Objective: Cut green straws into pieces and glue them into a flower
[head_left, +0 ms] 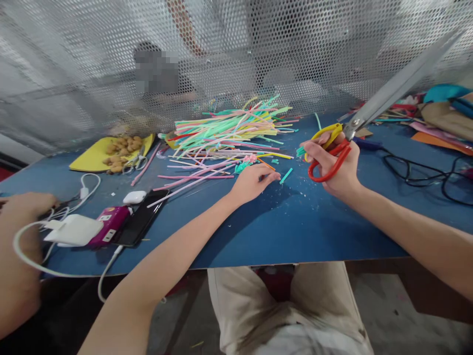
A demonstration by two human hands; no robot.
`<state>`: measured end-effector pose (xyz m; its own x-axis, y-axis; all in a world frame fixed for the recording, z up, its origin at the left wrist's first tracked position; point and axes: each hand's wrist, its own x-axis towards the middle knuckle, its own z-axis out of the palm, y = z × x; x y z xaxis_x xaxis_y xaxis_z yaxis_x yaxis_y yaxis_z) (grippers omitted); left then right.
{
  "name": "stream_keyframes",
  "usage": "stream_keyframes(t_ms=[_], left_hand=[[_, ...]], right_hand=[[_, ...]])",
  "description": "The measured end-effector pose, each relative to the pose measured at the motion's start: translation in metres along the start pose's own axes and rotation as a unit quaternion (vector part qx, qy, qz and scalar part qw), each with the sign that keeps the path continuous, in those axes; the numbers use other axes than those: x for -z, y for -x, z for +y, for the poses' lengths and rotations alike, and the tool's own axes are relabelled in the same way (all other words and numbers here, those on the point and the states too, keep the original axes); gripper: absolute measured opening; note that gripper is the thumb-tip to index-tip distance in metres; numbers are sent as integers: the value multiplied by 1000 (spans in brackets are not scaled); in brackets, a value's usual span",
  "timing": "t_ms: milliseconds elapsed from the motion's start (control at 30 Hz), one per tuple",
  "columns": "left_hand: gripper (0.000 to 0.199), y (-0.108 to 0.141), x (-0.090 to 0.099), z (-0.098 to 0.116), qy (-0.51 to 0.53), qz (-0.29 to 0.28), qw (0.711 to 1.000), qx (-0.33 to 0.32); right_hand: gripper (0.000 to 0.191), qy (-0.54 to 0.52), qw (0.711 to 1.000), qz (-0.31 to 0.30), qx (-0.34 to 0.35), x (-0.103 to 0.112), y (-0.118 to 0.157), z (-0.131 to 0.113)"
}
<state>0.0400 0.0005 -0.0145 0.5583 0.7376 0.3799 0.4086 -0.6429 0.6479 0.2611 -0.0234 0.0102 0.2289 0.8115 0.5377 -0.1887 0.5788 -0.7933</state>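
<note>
My right hand is closed round the red and yellow handles of large scissors, whose blades point up and to the right. Small green pieces stick out at its fingertips. Over the blue table, my left hand has its fingers bent together; whether anything is between them is too small to tell. A short green strip lies just right of its fingertips. Behind this hand are a pink and green bundle and loose pink strips. Farther back lies a large heap of coloured strips.
On the left are a phone, a purple power adapter, a white charger, cables and another person's hand. Small brown fruits lie on yellow paper. A black cable is on the right; perforated metal stands behind the table.
</note>
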Motion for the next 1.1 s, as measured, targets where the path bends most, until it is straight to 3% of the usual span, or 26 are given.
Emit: stream_keyframes(t_ms=[67,133,267,333,467,567,733,900,1100], left_hand=[[29,2,-2,7,64,-38,997,-20],[44,5,-9,18,204,-98,974,20],[69,11,-31,37,460,-126,873,108],[69,13,-38,41,492,-136,849,134],[48,14,-37,40,480,-176,841,177],[45,15,-32,37,484,-191,832,193],[37,15,-24,32,418,-230,866,152],[36,15,-13,25,311,-162,929,116],[42,13,-14,22,177,-174,966,73]], right_hand=[[34,-10,1000,-9,-5,-1,2,-2],[33,-27,999,-16,-15,-3,5,-6],[30,-59,996,-29,-54,-10,16,-16],[30,-68,995,-37,-71,-15,23,-19],[29,-88,987,-59,-120,-21,37,-20],[27,-82,987,-69,-118,-22,44,-19],[25,-50,989,-83,-109,-21,44,-19],[29,-47,991,-59,-108,-19,31,-15],[35,-38,993,-4,-109,-14,16,2]])
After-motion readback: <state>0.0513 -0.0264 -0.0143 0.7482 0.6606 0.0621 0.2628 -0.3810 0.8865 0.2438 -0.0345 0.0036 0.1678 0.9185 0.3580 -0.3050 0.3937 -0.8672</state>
